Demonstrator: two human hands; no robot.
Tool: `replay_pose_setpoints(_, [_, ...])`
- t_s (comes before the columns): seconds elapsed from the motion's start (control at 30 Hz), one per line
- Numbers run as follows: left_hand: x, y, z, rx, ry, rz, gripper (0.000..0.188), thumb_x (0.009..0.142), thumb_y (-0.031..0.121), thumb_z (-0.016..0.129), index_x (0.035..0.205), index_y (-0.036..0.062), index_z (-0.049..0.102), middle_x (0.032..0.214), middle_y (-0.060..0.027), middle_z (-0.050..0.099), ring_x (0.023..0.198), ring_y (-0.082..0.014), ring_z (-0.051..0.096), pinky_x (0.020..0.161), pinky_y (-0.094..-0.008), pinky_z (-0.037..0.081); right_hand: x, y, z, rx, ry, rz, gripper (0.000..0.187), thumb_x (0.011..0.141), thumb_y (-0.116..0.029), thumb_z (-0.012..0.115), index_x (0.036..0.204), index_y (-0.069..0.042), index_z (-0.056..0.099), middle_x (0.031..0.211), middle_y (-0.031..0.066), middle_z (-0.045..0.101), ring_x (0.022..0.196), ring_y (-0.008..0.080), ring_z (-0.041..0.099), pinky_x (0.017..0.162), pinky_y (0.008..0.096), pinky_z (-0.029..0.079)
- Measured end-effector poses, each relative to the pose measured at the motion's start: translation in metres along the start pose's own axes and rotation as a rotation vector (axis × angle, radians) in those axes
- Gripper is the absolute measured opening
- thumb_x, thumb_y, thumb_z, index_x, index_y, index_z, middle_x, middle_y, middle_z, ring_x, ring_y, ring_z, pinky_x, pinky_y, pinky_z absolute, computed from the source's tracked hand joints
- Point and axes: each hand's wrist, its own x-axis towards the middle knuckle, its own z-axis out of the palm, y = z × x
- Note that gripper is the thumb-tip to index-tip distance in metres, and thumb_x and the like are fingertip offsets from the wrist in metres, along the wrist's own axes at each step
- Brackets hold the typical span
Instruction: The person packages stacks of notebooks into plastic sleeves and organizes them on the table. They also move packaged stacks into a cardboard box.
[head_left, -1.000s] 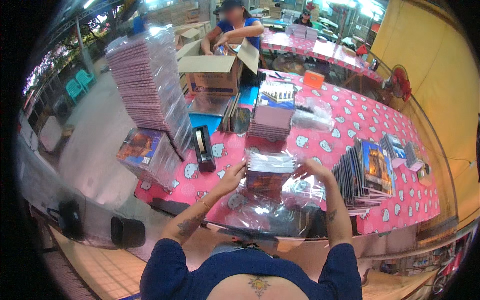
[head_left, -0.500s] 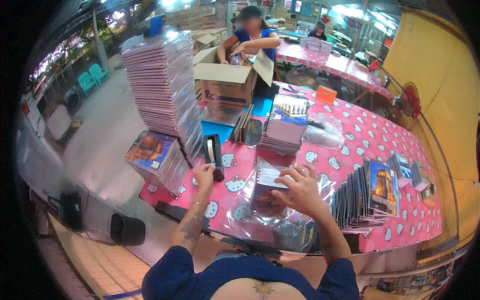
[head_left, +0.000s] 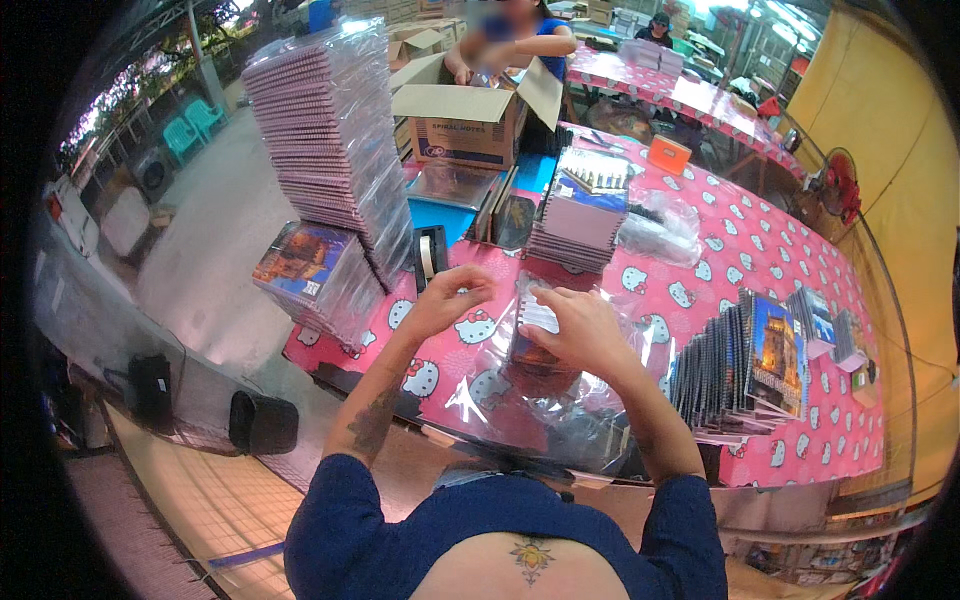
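My left hand (head_left: 452, 300) hovers just left of a spiral notebook (head_left: 530, 345), thumb and fingers pinched together; whatever they hold is too small to make out. Clear plastic wrap (head_left: 480, 385) surrounds the notebook and spreads over the table edge nearest me. My right hand (head_left: 582, 325) rests over the notebook's right side, fingers apart and touching the wrap. Behind my left hand stands a black tape dispenser (head_left: 428, 258) with a pale roll.
A tall stack of wrapped notebooks (head_left: 325, 150) rises at left, beside a shorter stack (head_left: 305, 265). More notebooks lie in a pile (head_left: 575, 220) ahead and a leaning row (head_left: 745, 370) at right. A co-worker reaches into a cardboard box (head_left: 460, 135) across the pink patterned table (head_left: 720, 215).
My left hand has left the tape dispenser and moved right, toward the notebook. My right hand has shifted slightly left over the wrap. The head view has tilted a little.
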Motion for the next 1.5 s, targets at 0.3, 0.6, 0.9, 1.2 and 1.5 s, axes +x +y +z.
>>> replay_pose_setpoints(0.3, [0.075, 0.041, -0.001, 0.348, -0.423, 0.232, 0.019, 0.082, 0.016, 0.076, 0.101, 0.0121, 0.073, 0.112, -0.0053, 0.052, 0.115, -0.0215, 0.047, 0.101, -0.0341, 0.036, 0.001, 0.013, 0.0, -0.244, 0.078, -0.017, 0.046, 0.08, -0.041, 0.069, 0.117, -0.013, 0.062, 0.118, 0.012, 0.065, 0.114, 0.0282, 0.059, 0.1, 0.056, 0.038])
replay_pose_setpoints(0.6, [0.081, 0.023, 0.025, 0.231, -0.343, 0.172, 0.015, 0.082, 0.017, 0.076, 0.097, 0.0162, 0.074, 0.144, -0.0123, 0.04, 0.138, -0.0275, 0.032, 0.112, -0.0416, 0.027, -0.072, 0.055, -0.038, 0.265, 0.536, 0.348, 0.06, 0.056, -0.025, 0.091, 0.105, -0.011, 0.06, 0.111, 0.0143, 0.056, 0.109, 0.0295, 0.053, 0.096, 0.0449, 0.038])
replay_pose_setpoints(0.9, [0.087, -0.002, 0.089, 0.699, -0.3, 0.457, 0.015, 0.078, 0.028, 0.078, 0.092, 0.029, 0.075, 0.157, -0.0207, 0.019, 0.143, -0.0427, 0.017, 0.113, -0.0558, 0.015, -0.07, 0.084, 0.052, 0.043, 0.11, -0.072, 0.053, 0.075, -0.034, 0.078, 0.125, -0.023, 0.061, 0.151, 0.015, 0.036, 0.137, 0.0357, 0.037, 0.11, 0.0529, 0.03])
replay_pose_setpoints(1.2, [0.074, 0.017, 0.078, 0.494, 0.006, 0.345, 0.061, 0.071, 0.046, 0.081, 0.123, 0.0222, 0.058, 0.145, -0.0233, 0.035, 0.136, -0.0415, 0.033, 0.111, -0.0532, 0.023, -0.048, 0.093, 0.038, 0.587, 0.42, 0.118, 0.039, 0.097, -0.03, 0.056, 0.133, -0.015, 0.058, 0.145, 0.0178, 0.042, 0.137, 0.0326, 0.037, 0.113, 0.0436, 0.029])
replay_pose_setpoints(1.5, [0.079, 0.06, 0.073, 0.166, 0.262, 0.123, 0.031, 0.087, 0.031, 0.07, 0.1, 0.0033, 0.071, 0.1, -0.015, 0.069, 0.089, -0.0205, 0.067, 0.079, -0.0357, 0.053, 0.027, 0.143, 0.041, 1.115, 0.156, 0.446, 0.054, 0.092, -0.035, 0.066, 0.133, -0.001, 0.054, 0.115, 0.0106, 0.065, 0.101, 0.0197, 0.064, 0.083, 0.0306, 0.052])
